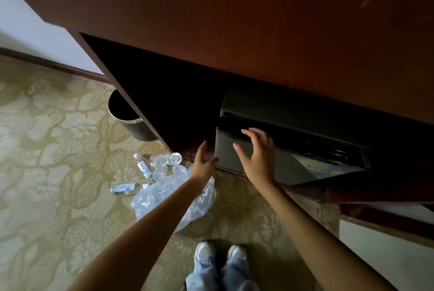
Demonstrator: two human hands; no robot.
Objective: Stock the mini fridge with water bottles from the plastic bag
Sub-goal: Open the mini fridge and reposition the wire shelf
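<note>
Two bare hands are out in front, both at the mini fridge (281, 168). Fridge: dark box in the recess under the wooden desk (234, 20), at the right side of the recess, front face toward the person. Door ajar or shut: cannot tell, too dark.

Left hand (203, 164): fingers straight and together, pointing up beside the fridge's left front edge, thumb at that edge. Holds nothing.

Right hand (256, 157): fingers spread and slightly bent over the upper left part of the fridge front, fingertips near its top edge. Nothing in it. Contact with the surface is not certain.

Water bottles (164, 160): loose group lying on the carpet (47, 150), just left of the left hand, near the foot of the desk's left side panel. Two show pale labels, the others look clear. Some lie against the plastic bag (150, 196).

Bag: crumpled, clear, on the carpet beneath the left forearm.

Waste bin (138, 130): dark, round, on the carpet, partly hidden behind the side panel. Shoes (220, 253) on the carpet near the bag, toes toward the fridge.
</note>
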